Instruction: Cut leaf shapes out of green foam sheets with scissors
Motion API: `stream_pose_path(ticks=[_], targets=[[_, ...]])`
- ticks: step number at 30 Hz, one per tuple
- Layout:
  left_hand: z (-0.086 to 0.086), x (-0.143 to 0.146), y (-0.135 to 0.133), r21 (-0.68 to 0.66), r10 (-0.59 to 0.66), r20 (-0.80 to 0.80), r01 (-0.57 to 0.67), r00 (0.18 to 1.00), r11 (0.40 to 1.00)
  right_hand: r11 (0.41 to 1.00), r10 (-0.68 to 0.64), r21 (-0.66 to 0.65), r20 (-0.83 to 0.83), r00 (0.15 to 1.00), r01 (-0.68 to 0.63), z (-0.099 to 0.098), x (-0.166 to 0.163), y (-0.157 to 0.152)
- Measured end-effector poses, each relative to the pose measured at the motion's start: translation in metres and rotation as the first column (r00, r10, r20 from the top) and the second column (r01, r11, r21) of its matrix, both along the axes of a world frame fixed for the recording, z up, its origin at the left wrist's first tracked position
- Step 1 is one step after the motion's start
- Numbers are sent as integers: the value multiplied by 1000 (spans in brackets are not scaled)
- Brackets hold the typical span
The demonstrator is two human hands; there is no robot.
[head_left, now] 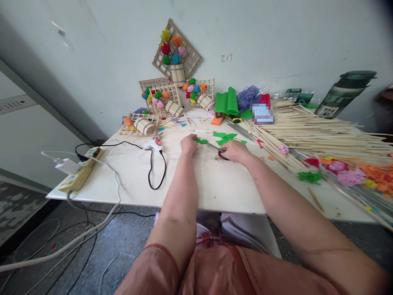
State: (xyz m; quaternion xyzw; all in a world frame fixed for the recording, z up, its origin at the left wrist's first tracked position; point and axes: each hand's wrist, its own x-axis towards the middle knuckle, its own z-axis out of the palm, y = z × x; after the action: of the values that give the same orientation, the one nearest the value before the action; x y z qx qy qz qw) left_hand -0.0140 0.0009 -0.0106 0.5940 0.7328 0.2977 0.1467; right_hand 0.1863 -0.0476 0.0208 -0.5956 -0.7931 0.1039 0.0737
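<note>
Over the middle of the white table, my left hand (188, 145) pinches a small green cut piece (202, 141), perhaps felt or paper. My right hand (236, 151) is closed around the black handles of a pair of scissors (223, 154). The blades point left, with their tips close to the green piece; whether they touch it I cannot tell. Just beyond my right hand lie several green scraps (225, 138). A thin pen-like stick (199, 130) lies behind them.
At left are a white glue gun (153, 145) with a black cord and a power strip (81, 170). Flower-and-lattice crafts (174, 108) stand at the back. Wooden sticks (313, 127), a green roll (226, 101), purple yarn (249, 98) and a tilted bottle (344, 94) are to the right.
</note>
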Motion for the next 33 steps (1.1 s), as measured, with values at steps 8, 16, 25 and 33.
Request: stream_pose_path(ticks=[8, 16, 25, 33], targets=[[6, 3, -9, -92, 73, -190, -92, 979, 992, 1000, -25, 15, -12, 1000, 25, -1, -1, 0], [8, 16, -12, -42, -120, -247, 113, 961, 993, 992, -96, 72, -42, 995, 99, 1, 2, 2], [-1, 27, -10, -144, -187, -347, 144, 919, 979, 955, -239, 145, -137, 961, 258, -1, 14, 10], [1, 23, -9, 71, 66, -299, -46, 952, 996, 908, -351, 158, -218, 911, 387, 3, 25, 18]])
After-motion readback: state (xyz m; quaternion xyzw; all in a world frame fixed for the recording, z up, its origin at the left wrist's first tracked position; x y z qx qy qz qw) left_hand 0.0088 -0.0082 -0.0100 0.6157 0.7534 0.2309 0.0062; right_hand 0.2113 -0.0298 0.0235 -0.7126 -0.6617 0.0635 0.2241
